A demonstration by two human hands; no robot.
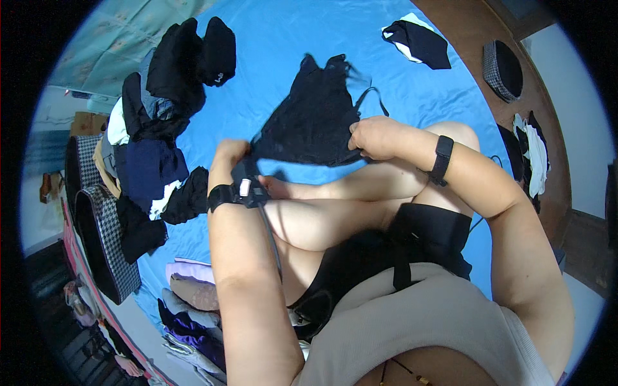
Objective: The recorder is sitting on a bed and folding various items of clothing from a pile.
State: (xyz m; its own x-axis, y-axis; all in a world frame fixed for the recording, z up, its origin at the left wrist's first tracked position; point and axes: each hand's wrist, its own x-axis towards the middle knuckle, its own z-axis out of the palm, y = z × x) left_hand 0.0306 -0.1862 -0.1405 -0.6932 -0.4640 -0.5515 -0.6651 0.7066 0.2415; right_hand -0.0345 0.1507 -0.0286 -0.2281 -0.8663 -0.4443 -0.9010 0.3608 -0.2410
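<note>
Layout: Sheet (270,42) and Surroundings

Garment (312,119) lies on the sheet before the person, left hand (230,154) at its left corner, right hand (378,136) at its right edge. Clothes pile (154,164) to the left; baskets (119,235) beyond it. Folded clothing (425,45) far right on the sheet; another basket (494,74) past the sheet's right edge.

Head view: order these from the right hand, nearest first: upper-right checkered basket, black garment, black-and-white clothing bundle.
1. Black garment: at the fingers of the right hand, spreading to its left.
2. Black-and-white clothing bundle: beyond the hand, on the blue sheet.
3. Checkered basket: farther out to the right, off the sheet.
</note>
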